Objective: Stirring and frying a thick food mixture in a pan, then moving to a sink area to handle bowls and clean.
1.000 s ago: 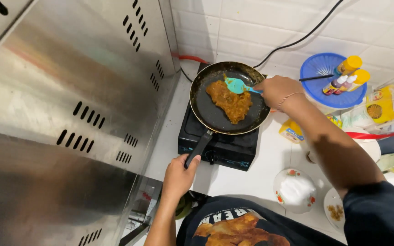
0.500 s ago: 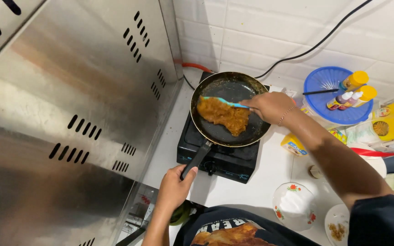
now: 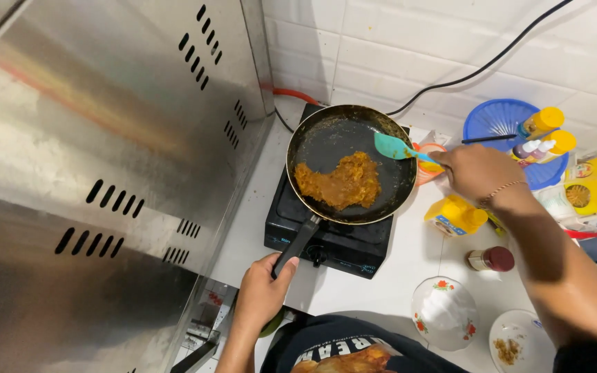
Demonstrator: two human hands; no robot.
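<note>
A tall steel cabinet with slotted vents (image 3: 105, 173) fills the left side, standing against the left edge of the white counter (image 3: 409, 269). At the counter's back, close to the tiled wall, sits a black single-burner stove (image 3: 333, 242), and on it a dark frying pan (image 3: 352, 164) with its handle pointing toward the front edge. In the pan a patch of orange-brown paste (image 3: 340, 183) lies toward the front left of the pan floor, leaving the back and right bare.

The left hand (image 3: 264, 293) is wrapped around the end of the pan handle (image 3: 298, 243), fingers closed on it. The right hand (image 3: 478, 173) is curled around the handle of a teal spatula (image 3: 392, 146), whose blade hovers at the pan's back right, just beside the paste; whether it touches the pan floor I cannot tell.

To stir well, the handle grip should hold the pan flat on the burner while the blade scrapes under the paste from its right edge, so nothing sticks or slides over the near rim.

Along the right: a blue basket (image 3: 502, 124) holding squeeze bottles, a yellow bottle (image 3: 454, 215), a red-capped jar (image 3: 490, 260), and a flowered bowl (image 3: 443, 311) near the front edge.
</note>
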